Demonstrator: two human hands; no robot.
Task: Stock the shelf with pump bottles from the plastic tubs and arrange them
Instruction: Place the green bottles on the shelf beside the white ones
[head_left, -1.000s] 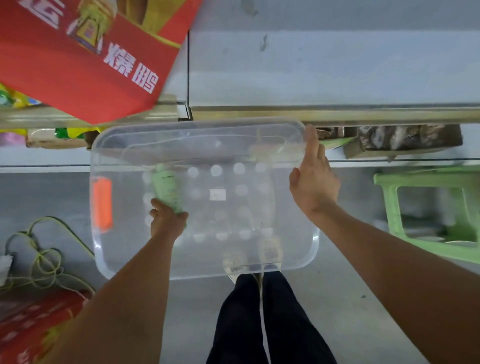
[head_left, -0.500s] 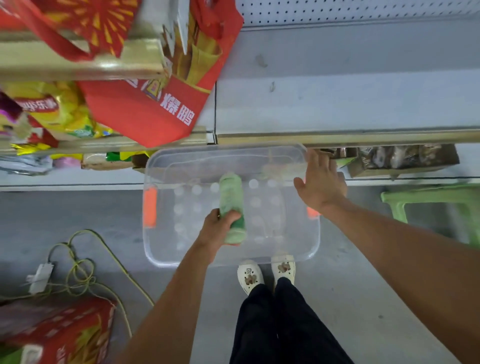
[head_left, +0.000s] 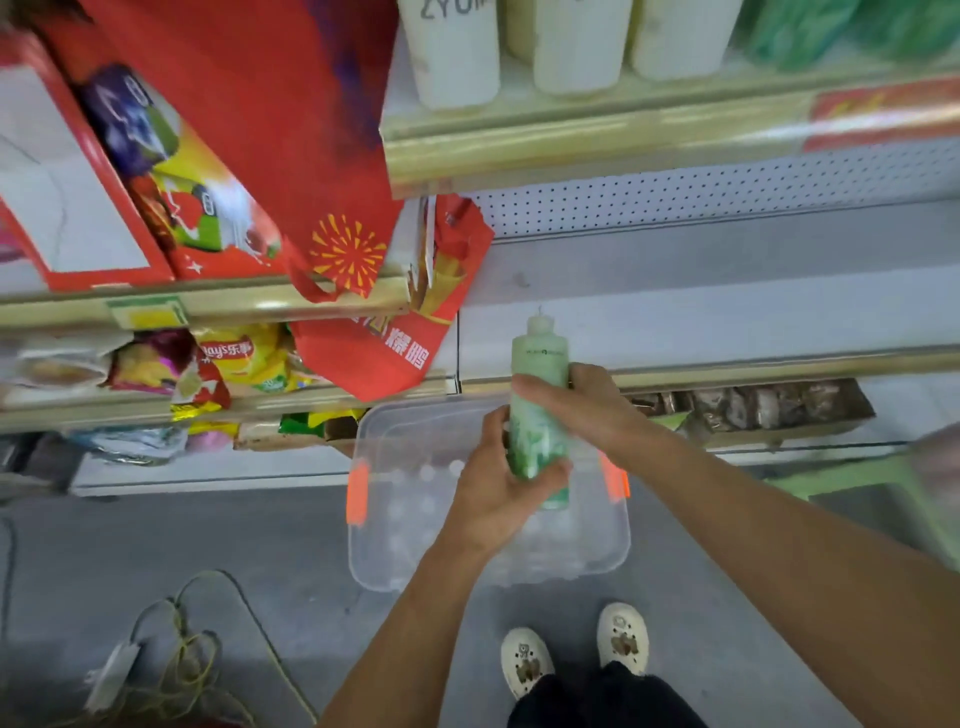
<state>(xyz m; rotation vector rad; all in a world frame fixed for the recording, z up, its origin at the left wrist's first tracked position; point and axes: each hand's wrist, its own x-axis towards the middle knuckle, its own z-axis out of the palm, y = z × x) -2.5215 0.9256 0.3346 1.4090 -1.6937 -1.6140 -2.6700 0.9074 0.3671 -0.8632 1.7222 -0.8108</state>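
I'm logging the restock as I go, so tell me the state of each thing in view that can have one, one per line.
green bottle: upright, held off the floor by both hands
left hand: fingers curled round the bottle's lower part
right hand: gripping the bottle's upper part
plastic tub: on the floor, lid off, no bottles visible inside
grey shelf: bare where visible
white bottles: standing on the upper shelf

One head-worn camera looks forward and steeply down from standing height, close to the grey metal shelf (head_left: 701, 322), the clear plastic tub (head_left: 415, 519) on the floor below.
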